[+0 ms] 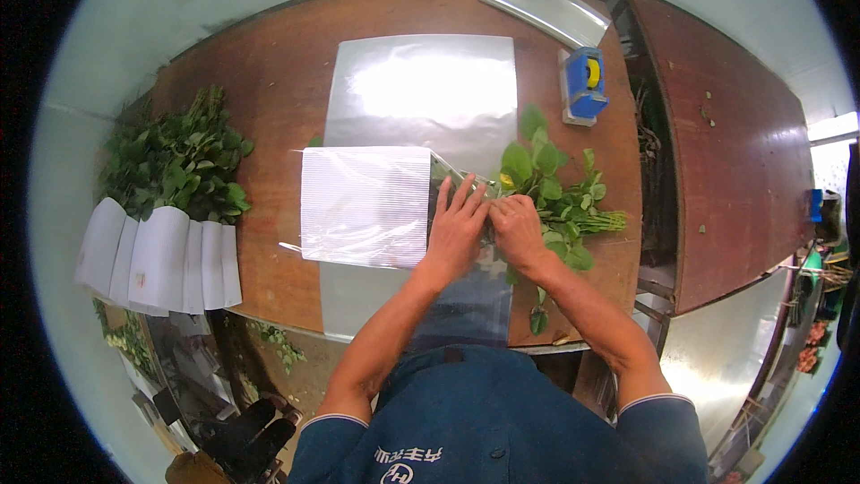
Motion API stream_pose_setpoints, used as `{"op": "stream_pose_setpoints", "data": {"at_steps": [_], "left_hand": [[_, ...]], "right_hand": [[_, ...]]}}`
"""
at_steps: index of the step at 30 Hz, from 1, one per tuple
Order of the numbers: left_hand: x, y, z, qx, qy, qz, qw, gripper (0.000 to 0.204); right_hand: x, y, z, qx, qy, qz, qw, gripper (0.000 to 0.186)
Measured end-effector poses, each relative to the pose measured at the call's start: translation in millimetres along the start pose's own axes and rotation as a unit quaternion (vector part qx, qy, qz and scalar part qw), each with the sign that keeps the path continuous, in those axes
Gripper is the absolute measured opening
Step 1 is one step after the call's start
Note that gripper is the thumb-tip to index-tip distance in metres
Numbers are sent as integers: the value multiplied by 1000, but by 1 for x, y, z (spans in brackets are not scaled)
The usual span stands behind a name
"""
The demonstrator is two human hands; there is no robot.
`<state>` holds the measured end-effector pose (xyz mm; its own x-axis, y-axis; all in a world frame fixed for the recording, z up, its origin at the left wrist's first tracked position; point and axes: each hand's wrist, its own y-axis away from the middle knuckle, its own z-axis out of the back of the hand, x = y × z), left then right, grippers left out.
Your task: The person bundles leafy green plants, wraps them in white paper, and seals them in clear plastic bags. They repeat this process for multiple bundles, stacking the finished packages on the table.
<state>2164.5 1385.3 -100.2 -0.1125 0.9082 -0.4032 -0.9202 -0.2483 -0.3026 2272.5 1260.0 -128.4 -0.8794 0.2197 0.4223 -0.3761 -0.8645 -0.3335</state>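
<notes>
In front of me lies a bundle of leafy stems (563,186), its head end wrapped in white corrugated paper (363,202) with clear plastic film around it. The stems and leaves stick out to the right. My left hand (457,226) lies flat on the wrapped bundle at the paper's right edge, fingers stretched. Right beside it, my right hand (517,229) is closed, gripping the gathered film where the leaves come out. What sits under its fingers is partly hidden. Beneath the bundle a large clear film sheet (421,108) is spread on the brown table (269,63).
At the left edge several white-paper-wrapped bundles (159,260) lie with their green stems (179,157) pointing away. A blue tape dispenser (584,85) with yellow tape stands at the far right, below a stack of folded film (545,7). Another brown tabletop (726,152) is beyond a gap.
</notes>
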Motion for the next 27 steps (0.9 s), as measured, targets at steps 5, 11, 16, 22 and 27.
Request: {"op": "stream_pose_setpoints", "data": {"at_steps": [5,11,16,22,27], "left_hand": [[19,5,-10,86,16,-6,996,34],[13,1,-10,90,57,15,994,29],[13,2,-6,71,69,23,995,28],[12,-1,-12,65,99,27,993,23],[15,2,-11,62,104,47,991,25]], "right_hand": [[-18,-11,17,41,-88,-78,992,14],[-104,-15,52,-19,-69,-336,939,21],[-174,-59,83,-239,-109,-350,899,32],[-256,-112,102,-115,-41,-345,931,33],[-245,-132,115,-73,-216,-398,889,39]]}}
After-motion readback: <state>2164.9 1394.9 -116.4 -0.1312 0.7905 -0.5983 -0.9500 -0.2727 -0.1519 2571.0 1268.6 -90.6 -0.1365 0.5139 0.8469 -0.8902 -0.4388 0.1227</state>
